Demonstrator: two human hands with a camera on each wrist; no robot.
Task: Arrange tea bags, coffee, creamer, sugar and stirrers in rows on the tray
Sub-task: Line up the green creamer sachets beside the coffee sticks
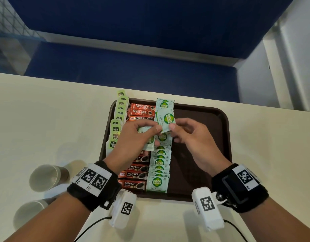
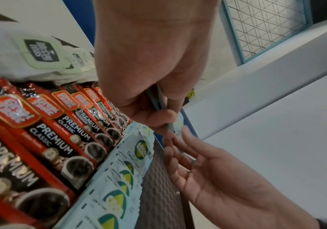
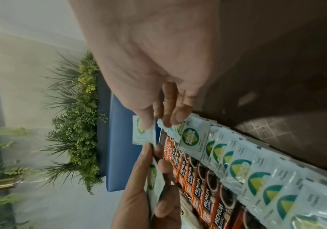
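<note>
A brown tray carries three rows: green tea bags on the left, red coffee sachets, then pale green sugar sachets. Above the middle of the tray my left hand grips a small stack of sugar sachets, seen edge-on in the left wrist view. My right hand pinches a single sugar sachet by its lower corner, right beside my left thumb. In the right wrist view that sachet sits under my thumb, above the left hand's stack.
Two paper cups lie on the cream table left of the tray. The tray's right half shows bare textured surface. A blue bench runs beyond the table's far edge.
</note>
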